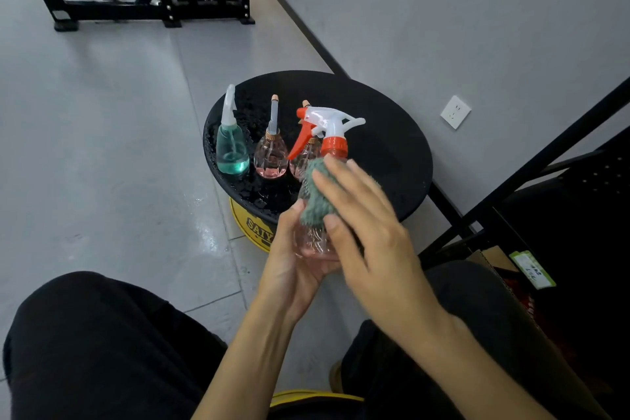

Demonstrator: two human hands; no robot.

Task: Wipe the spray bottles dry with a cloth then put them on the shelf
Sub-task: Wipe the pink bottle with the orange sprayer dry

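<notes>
Spray bottle [335, 146] and cloth [315, 196] over tray's [392, 147] near edge; open floor [102, 147] leftward.

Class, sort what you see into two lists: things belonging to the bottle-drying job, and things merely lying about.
Job in hand:
trigger spray bottle, held by left hand
green cloth, in right hand
teal bottle, pink bottle, half-hidden pink bottle
round black table
black shelf unit

Lying about:
wall socket
black metal frame
cardboard box
</notes>
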